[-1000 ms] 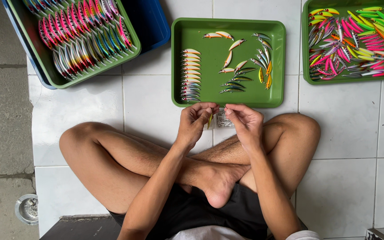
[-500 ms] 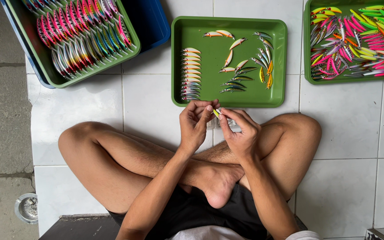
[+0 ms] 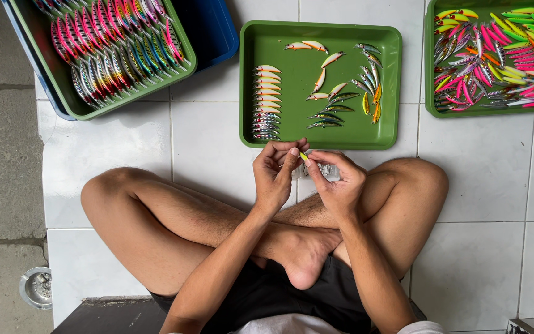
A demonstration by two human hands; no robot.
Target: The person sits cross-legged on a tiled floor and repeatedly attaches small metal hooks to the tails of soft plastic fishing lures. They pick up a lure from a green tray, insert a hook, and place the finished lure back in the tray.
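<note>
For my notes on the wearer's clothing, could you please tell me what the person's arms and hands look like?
Both arms are bare from what shows of them to the wrist: no sleeves cover the forearms. The left hand and right hand wear no gloves, and no rings, watch or bands can be seen. Near the bottom edge a pale garment shows at the upper arms, above dark shorts.

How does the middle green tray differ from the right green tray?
The middle tray is sparsely filled, much bare floor showing; the right tray is packed. The middle tray's lures are mostly pale or dark, one neat column plus loose ones; the right tray's lures are bright pink, yellow and green, jumbled. Both are green, rectangular, on white tile.
</note>
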